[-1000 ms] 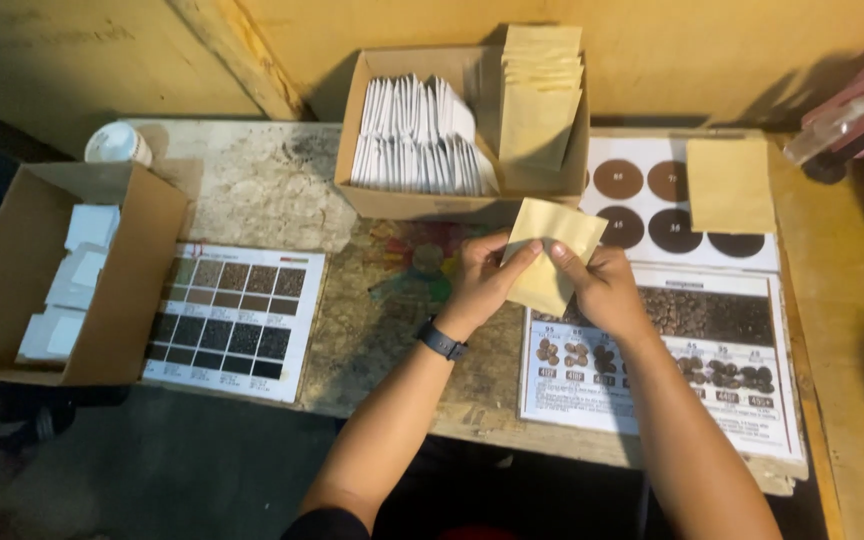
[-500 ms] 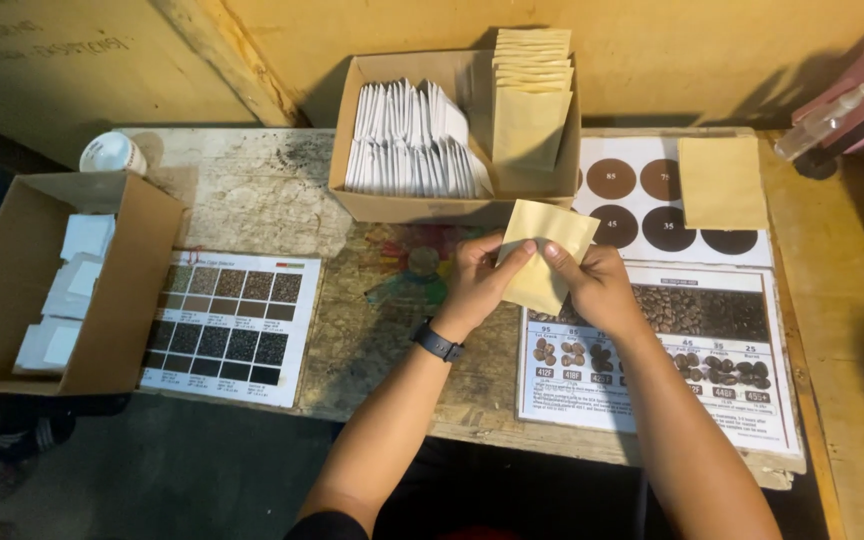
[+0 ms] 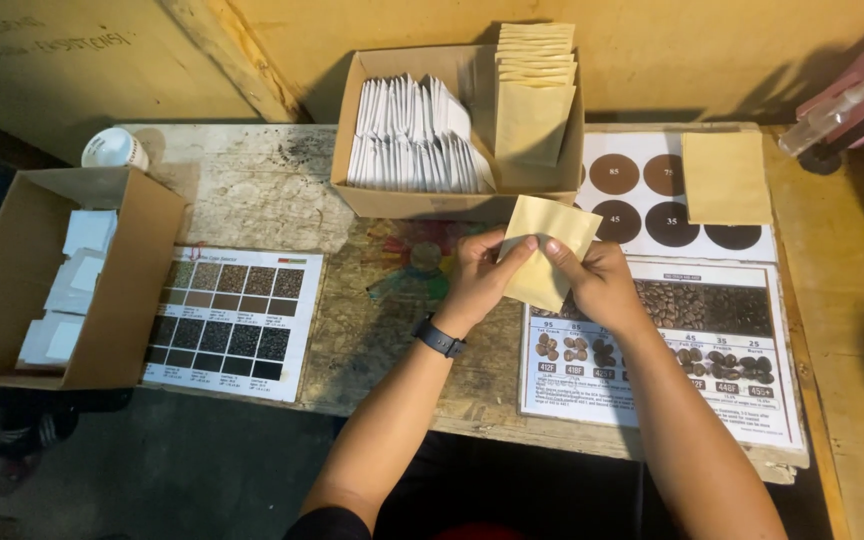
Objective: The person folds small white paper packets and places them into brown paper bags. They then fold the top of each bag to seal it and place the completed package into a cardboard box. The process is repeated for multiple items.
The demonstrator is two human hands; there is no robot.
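From the head camera I look down on a worn table point(image 3: 252, 190); both hands meet over its middle, just in front of the open box point(image 3: 462, 195). My left hand point(image 3: 480, 275) pinches the left edge of a tan paper pouch point(image 3: 544, 245) with thumb on top and fingers behind; my right hand point(image 3: 597, 285) grips the same pouch from the right, thumb pressed on its face; so both hands are closed on the pouch, which is tilted and held above the tabletop, between the box and the bean chart point(image 3: 692, 350). A dark watch point(image 3: 439, 337) sits on the left wrist.

The box holds a row of white packets point(image 3: 412, 140) on its left side and a stack of tan pouches point(image 3: 534, 95) on its right; another tan pouch point(image 3: 725, 178) lies flat on the sheet of brown circles point(image 3: 642, 200). To the left lies a grid chart of dark squares point(image 3: 237, 320); beside it stands a second cardboard box point(image 3: 127, 290) with white packets inside point(image 3: 77, 270); a white cup point(image 3: 114, 150) stands behind it. A spray bottle point(image 3: 827, 120) lies at the far right.
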